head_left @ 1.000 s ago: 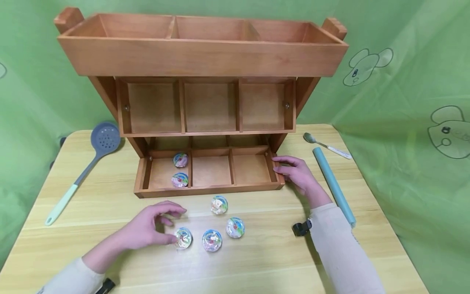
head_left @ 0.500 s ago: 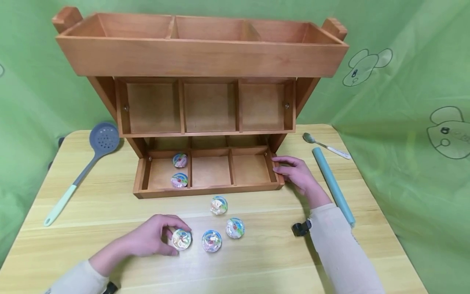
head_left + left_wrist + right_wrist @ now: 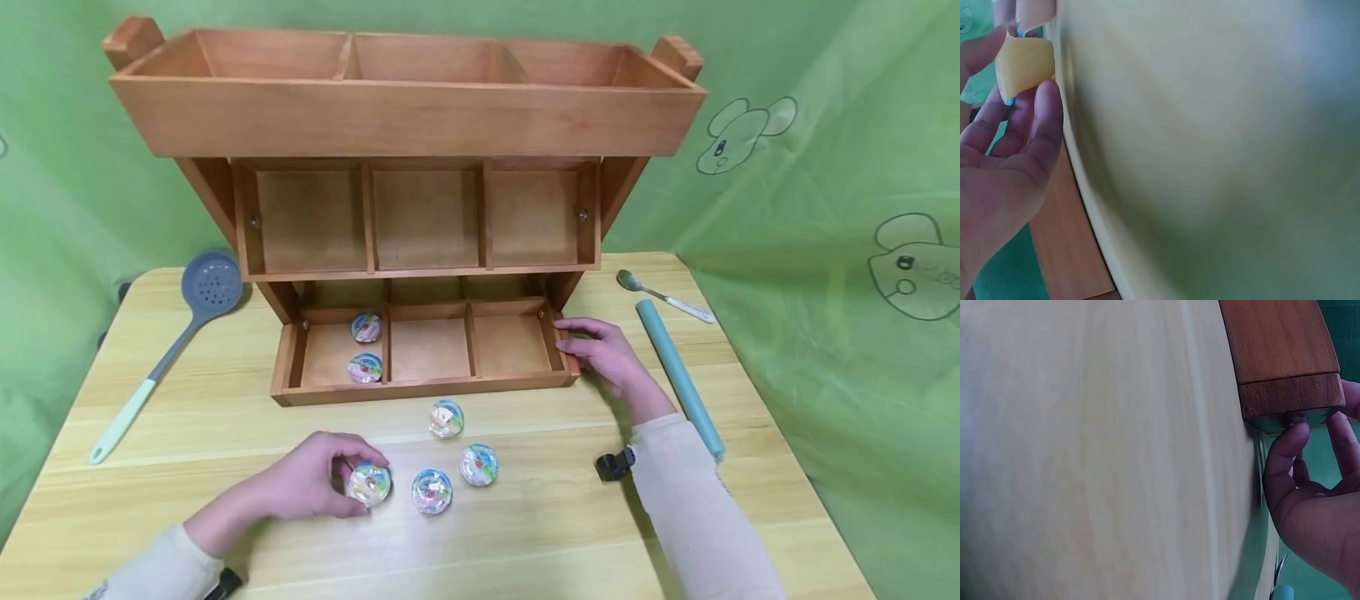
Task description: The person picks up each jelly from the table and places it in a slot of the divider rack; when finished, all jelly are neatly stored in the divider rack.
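Note:
My left hand (image 3: 311,481) pinches a round jelly cup (image 3: 370,483) with a printed foil lid between thumb and fingers. In the left wrist view that jelly cup (image 3: 1025,65) has a yellow, tapered body. Other jelly cups lie on the table to its right: a near one (image 3: 432,492), one further right (image 3: 480,464) and one further back (image 3: 446,418). Two more jelly cups, a rear one (image 3: 366,327) and a front one (image 3: 365,368), lie in the left compartment of the lower wooden tray (image 3: 465,387). My right hand (image 3: 606,357) rests its fingertips against the tray's right end (image 3: 1291,397).
The wooden rack's middle tray (image 3: 427,275) and top tray (image 3: 405,117) overhang the lower one. A grey slotted skimmer (image 3: 212,283) lies at left. A spoon (image 3: 663,297) and a teal roll (image 3: 678,379) lie at right. Green cloth (image 3: 810,192) surrounds the wooden table (image 3: 562,533).
My left hand has gone from spread fingers beside the nearest-left jelly cup to a pinch round it, and the cup has shifted slightly. My right hand stays at the tray's end.

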Motion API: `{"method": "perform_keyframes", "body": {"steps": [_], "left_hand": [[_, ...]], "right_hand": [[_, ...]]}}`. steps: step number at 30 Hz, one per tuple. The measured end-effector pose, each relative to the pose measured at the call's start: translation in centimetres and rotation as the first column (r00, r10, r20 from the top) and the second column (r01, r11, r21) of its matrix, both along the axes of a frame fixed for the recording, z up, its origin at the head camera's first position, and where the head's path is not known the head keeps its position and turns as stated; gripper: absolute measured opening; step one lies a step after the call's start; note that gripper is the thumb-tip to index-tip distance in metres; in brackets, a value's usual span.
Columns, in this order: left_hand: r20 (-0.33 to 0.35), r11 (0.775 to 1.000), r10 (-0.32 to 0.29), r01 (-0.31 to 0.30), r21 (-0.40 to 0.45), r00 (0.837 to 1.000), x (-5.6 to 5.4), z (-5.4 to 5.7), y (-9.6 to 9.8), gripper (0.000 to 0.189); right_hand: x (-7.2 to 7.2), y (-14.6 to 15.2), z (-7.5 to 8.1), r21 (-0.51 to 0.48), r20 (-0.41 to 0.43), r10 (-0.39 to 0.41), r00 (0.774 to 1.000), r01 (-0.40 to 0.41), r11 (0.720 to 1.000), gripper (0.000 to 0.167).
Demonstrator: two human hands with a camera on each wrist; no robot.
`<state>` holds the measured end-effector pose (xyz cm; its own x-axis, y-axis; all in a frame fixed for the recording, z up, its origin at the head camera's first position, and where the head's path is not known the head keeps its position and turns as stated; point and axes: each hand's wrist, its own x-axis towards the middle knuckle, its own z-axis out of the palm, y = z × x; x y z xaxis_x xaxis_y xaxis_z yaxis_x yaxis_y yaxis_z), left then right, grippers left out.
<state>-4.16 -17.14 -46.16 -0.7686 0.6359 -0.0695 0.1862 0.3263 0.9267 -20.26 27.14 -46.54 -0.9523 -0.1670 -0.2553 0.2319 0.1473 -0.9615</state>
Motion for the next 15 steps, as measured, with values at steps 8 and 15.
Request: {"method": "perform_keyframes", "body": {"steps": [8,15], "left_hand": [[-0.006,0.991,-0.046,0.046,0.122,0.999,-1.9,1.0,0.0,0.051],[-0.023,0.979,0.007,-0.002,0.204,1.000,-3.7,2.4,1.2,0.052]], "right_hand": [[-0.1,0.0,0.0,0.015,0.001,0.001,1.000,-0.001,1.000,0.047],[0.0,-0.1,0.1,0.010,0.006,-0.005,1.000,0.005,1.000,0.047]]}}
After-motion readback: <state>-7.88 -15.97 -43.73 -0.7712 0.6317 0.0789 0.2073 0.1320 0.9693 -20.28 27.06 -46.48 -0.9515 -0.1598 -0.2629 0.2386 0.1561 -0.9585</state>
